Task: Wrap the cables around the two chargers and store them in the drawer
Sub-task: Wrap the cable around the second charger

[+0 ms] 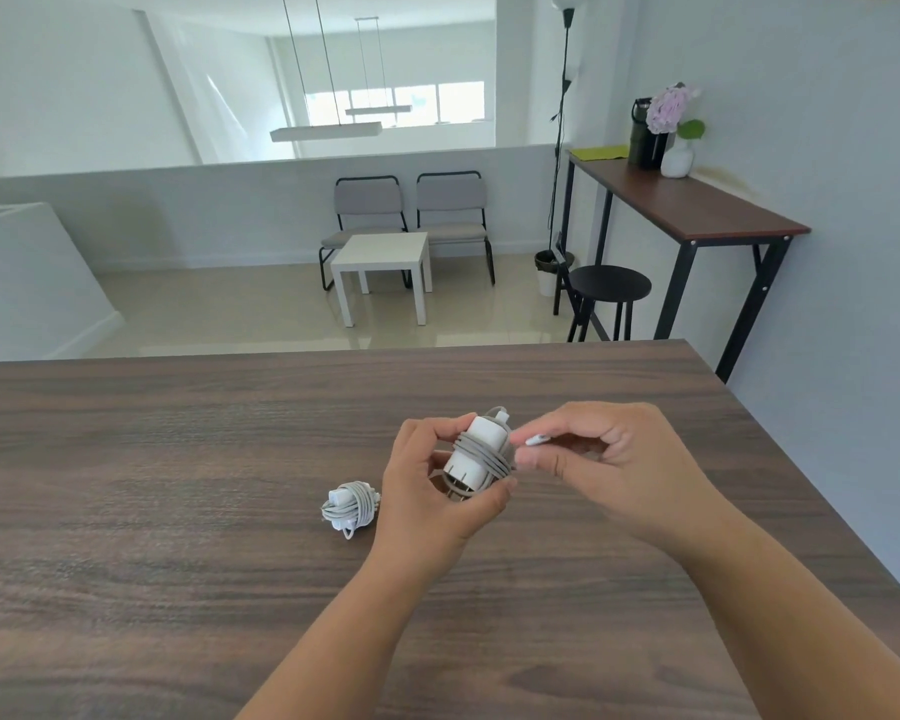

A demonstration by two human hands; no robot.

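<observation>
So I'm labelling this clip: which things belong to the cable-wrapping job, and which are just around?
Job: held charger, cable end, wrapped charger, left hand, right hand.
Around: desk, chairs, stool, flower vase.

Both forearms are running out of the bottom edge of the frame, so nothing above them shows. The left hand (432, 491) is covering the near side of the charger (471, 457) it is holding, and the right hand (609, 459) is hiding most of the cable end (537, 439) it is pinching. The wooden table (178, 511) is being cut off at left and bottom. No drawer is showing anywhere.
</observation>
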